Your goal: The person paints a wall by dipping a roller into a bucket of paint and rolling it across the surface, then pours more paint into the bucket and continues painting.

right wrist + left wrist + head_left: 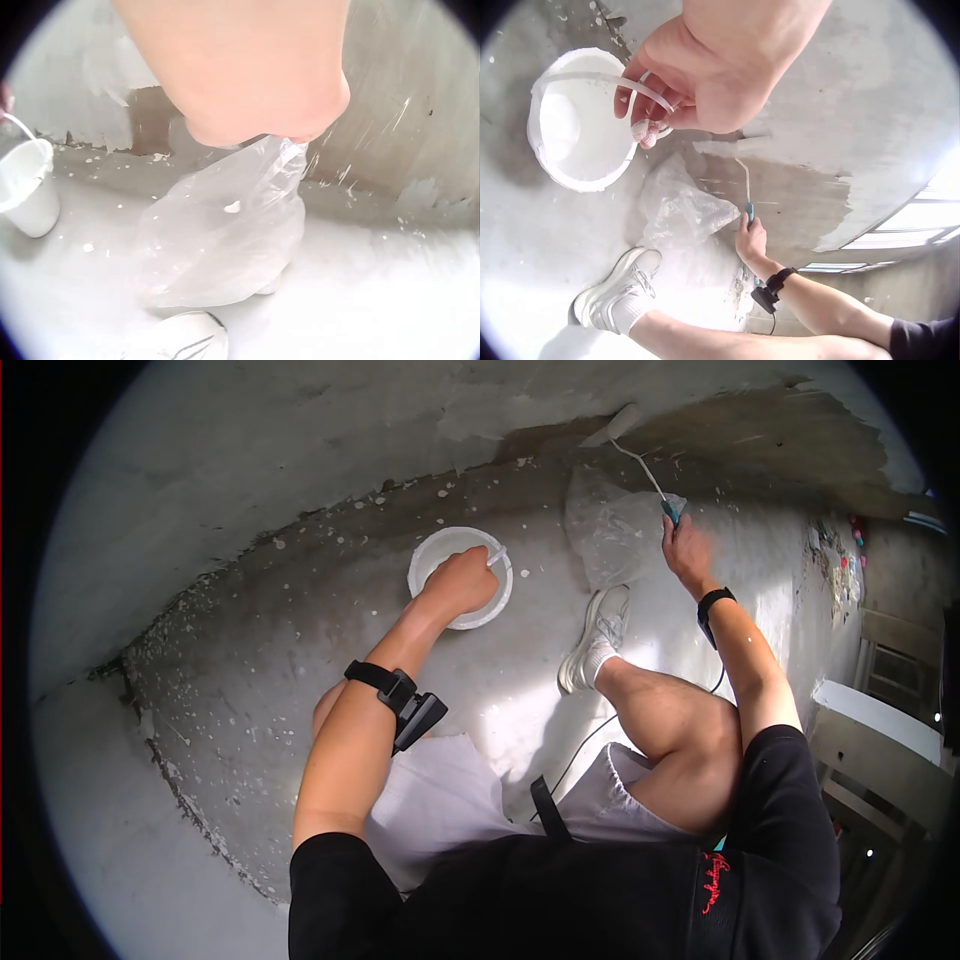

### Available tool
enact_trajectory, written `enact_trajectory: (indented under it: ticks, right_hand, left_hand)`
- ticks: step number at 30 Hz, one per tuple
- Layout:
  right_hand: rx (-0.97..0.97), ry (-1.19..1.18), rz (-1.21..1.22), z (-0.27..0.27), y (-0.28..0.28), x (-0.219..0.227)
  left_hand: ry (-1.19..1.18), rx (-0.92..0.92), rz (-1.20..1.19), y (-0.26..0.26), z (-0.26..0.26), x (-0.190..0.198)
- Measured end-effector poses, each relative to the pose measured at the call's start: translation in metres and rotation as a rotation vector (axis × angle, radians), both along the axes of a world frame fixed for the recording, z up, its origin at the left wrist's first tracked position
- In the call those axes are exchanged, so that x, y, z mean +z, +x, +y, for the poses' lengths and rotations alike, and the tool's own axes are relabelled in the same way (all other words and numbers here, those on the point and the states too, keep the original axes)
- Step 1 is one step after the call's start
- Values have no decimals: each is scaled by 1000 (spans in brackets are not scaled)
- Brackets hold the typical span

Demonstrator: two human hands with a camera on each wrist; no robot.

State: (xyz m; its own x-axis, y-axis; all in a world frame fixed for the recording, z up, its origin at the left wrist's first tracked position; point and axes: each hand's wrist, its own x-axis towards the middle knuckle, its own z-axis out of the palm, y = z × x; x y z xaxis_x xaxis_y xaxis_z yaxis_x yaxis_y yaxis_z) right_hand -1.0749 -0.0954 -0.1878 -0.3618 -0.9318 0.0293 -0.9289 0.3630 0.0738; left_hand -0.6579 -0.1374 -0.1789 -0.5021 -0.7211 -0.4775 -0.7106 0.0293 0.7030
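My left hand (462, 582) grips the pale plastic handle (641, 88) of a white bucket (41, 214), its fingers curled round the strip. Whitish stuff coats the bucket's inside. Farther right, my right hand (688, 552) holds a paint roller by its teal grip (670, 511). The roller's bent rod (640, 463) leads up to a white roller head (623, 422), which is against the low part of the wall. A clear plastic bag (217, 225) spreads below the right hand, its gathered top right at that hand. In the right wrist view the roller is hidden behind the hand.
The wall has a pale coated part (300, 420) and a darker brown patch (760, 435). White spatters dot the concrete floor (330, 610). A shoe (605, 630) stands between bucket and bag. Wooden furniture (890, 730) is at the right, and a thin cable (585, 745) runs beside the leg.
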Motion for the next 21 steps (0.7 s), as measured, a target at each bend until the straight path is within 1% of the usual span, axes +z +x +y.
enact_trajectory:
  ticks: [2,4,5,6,7,8,9,10,12,13,15,16,17,19,21]
  right_hand:
    - [-35,-59,-162,14,17,-19]
    - [-107,-97,-372,24,41,-31]
    - [-106,-105,-363,23,40,-49]
    - [-174,-124,-495,22,34,-75]
    - [-240,-145,-627,20,43,-74]
    - [-241,-156,-620,17,48,-68]
    - [-391,-114,-847,10,74,-39]
    - [-540,-67,-1073,5,93,-19]
    - [-562,-48,-1107,-2,101,-12]
    - [-588,-26,-1146,-2,104,-10]
    - [-593,-49,-1090,-2,114,-12]
    - [-592,-61,-1039,-2,116,-14]
    - [-591,-71,-1041,-4,117,-16]
    - [-600,-64,-989,-8,118,-25]
    - [-616,-57,-1045,-17,115,-35]
  left_hand:
    - [14,4,4,0,1,-1]
    - [22,6,15,0,-1,1]
    - [-16,7,-5,-1,0,2]
    - [-50,7,-25,-2,1,4]
    - [-56,3,-15,-2,2,3]
    - [-59,3,-10,-2,2,3]
    - [-62,4,-5,-1,1,3]
    - [-67,2,2,0,0,5]
    - [50,-15,25,0,-3,7]
    - [47,-24,31,0,-2,7]
    - [78,-32,24,0,-4,5]
    - [68,-40,27,0,-5,3]
    - [65,-37,51,0,-4,-1]
    - [55,-39,72,3,-4,2]
    - [12,-54,72,2,-2,3]
